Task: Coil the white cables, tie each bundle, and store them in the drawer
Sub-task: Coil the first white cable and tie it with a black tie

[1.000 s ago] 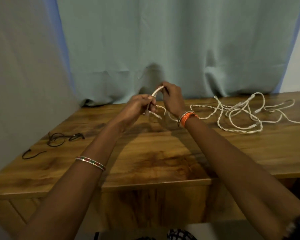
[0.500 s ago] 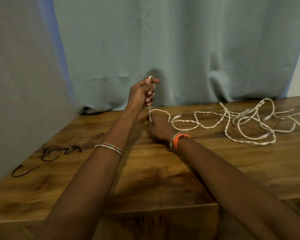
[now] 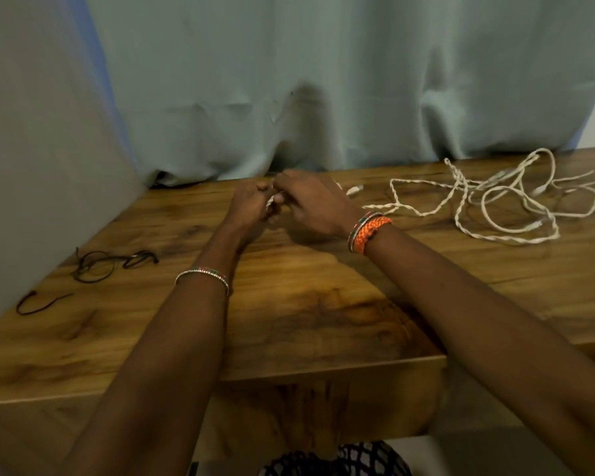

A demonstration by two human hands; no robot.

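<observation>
A: Start with the biggest thing. What fills the back?

B: A pale grey-green curtain (image 3: pixel 358 80) hangs across the whole rear, down to the back edge of the desk (image 3: pixel 306 304). The desk is brown wood with dark grain, and its front edge steps down near the middle.

A: And the cables?

B: The white cables (image 3: pixel 495 204) lie in a loose tangle on the right part of the desk, near the curtain. Some strands are twisted together in pairs. One strand runs left from the tangle toward the hands, and a small connector end (image 3: pixel 354 190) lies on the wood just beside the right hand.

A: What are the hands doing?

B: Both are raised just above the desk near its back edge, close together, almost touching. The left hand (image 3: pixel 249 207) has its fingers curled, and a bit of white cable shows at its fingertips, so its grip is pinching the cable end. The right hand (image 3: pixel 310 206) is turned knuckles up with fingers bent toward the same spot; its grip seems to hold the cable too, though the motion blur hides the fingertips.

A: Anything on the wrists?

B: An orange braided band (image 3: pixel 370 233) on the right wrist, a thin beaded bangle (image 3: pixel 203 274) on the left.

A: And smaller things?

B: On the left side of the desk, well apart from the white tangle, lie a dark looped cord (image 3: pixel 110 262) and, nearer the front, a short dark piece (image 3: pixel 40 302).
</observation>
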